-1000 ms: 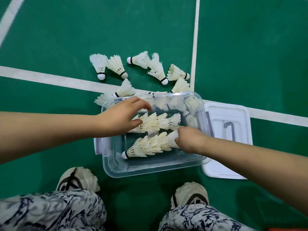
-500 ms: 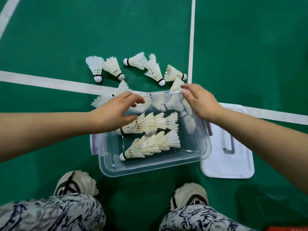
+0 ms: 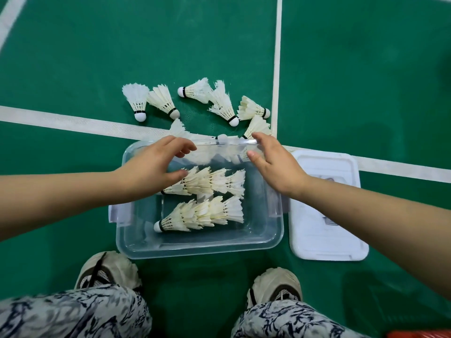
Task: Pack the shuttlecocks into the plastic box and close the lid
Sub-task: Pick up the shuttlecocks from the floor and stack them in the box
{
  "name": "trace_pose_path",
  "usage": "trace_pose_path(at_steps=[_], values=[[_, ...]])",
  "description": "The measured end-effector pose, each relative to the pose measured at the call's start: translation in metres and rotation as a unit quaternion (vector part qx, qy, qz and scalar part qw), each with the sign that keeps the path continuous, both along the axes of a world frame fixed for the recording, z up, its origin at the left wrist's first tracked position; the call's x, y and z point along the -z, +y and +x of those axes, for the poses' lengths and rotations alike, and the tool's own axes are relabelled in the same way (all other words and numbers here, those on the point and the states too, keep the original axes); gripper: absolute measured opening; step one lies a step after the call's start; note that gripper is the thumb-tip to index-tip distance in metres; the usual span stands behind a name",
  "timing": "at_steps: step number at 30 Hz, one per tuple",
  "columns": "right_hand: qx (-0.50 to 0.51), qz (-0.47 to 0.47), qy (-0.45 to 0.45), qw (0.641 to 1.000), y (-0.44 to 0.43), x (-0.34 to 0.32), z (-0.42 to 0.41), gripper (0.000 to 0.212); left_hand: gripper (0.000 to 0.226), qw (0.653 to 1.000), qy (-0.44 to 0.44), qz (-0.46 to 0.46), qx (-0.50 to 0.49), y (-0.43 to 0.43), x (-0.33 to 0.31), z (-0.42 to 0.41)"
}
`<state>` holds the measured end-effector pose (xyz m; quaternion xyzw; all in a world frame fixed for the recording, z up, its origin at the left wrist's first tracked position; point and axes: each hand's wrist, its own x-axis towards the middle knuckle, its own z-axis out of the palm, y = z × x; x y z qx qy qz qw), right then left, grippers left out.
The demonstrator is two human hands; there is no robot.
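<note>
Both hands hold nothing. The left hand (image 3: 151, 167) hovers with its fingers loosely curved and its thumb at the upper nested stack (image 3: 210, 182). The right hand (image 3: 273, 164) is spread, with its fingertips at the far rim of the plastic box (image 3: 200, 250). A lower stack (image 3: 202, 214) lies inside. Loose shuttlecocks (image 3: 222, 101) lie on the floor just beyond the rim, and the lid (image 3: 327, 235) is beside the box on the right.

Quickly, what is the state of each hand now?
Left hand: open, fingers loosely curved over the plastic box, holding nothing.
Right hand: open, fingers at the box's far rim, holding nothing.
</note>
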<state>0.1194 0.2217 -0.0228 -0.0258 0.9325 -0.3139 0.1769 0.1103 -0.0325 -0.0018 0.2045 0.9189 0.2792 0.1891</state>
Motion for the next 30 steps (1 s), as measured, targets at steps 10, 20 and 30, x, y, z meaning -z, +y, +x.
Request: trace_pose_path(at_steps=[10,20,30], values=[[0.028,0.041,0.026,0.998,0.030,0.005,-0.028,0.045,0.050,1.000,-0.010,0.012,-0.021,-0.002,0.001,0.008],[-0.094,0.225,-0.097,0.965,0.030,0.049,-0.059,0.095,0.049,0.999,0.013,0.037,0.002,0.015,-0.006,-0.004],[-0.070,0.214,-0.036,0.974,0.028,0.077,-0.078,0.058,0.045,0.999,0.018,0.040,0.016,0.012,0.001,-0.009]])
